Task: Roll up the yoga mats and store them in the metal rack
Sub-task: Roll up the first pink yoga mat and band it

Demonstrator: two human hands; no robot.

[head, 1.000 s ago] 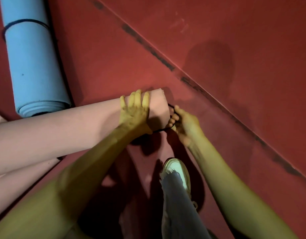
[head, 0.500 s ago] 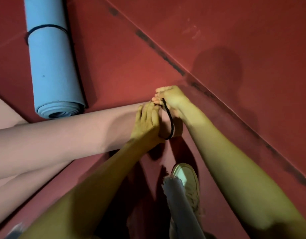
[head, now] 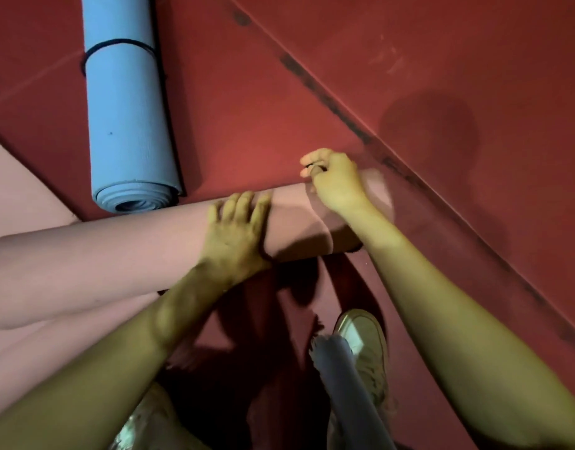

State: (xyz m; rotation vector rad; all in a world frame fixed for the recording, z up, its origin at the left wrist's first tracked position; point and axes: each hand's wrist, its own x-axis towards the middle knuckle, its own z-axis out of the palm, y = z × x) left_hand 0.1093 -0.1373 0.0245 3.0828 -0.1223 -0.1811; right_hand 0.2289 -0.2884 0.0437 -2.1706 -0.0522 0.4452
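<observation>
Pressing flat on the rolled pink mat (head: pixel 117 254), the left hand (head: pixel 237 235) has its fingers (head: pixel 244 203) straight and slightly spread over the top of the roll. The roll lies on the red floor (head: pixel 279 108), running from the left edge to the middle. At its right end, the right hand (head: pixel 334 186) reaches over the roll, fingers (head: pixel 315 155) curled and pinching a thin black band (head: pixel 312 165). A faint blurred line crosses the roll just below that hand; whether it is the band, I cannot tell. Behind, the blue mat (head: pixel 127 108) lies rolled on the floor with a black loop (head: pixel 117 43) round it, its open end just beside the pink roll. A pale shoe (head: pixel 364 336) stands below, between the forearms.
</observation>
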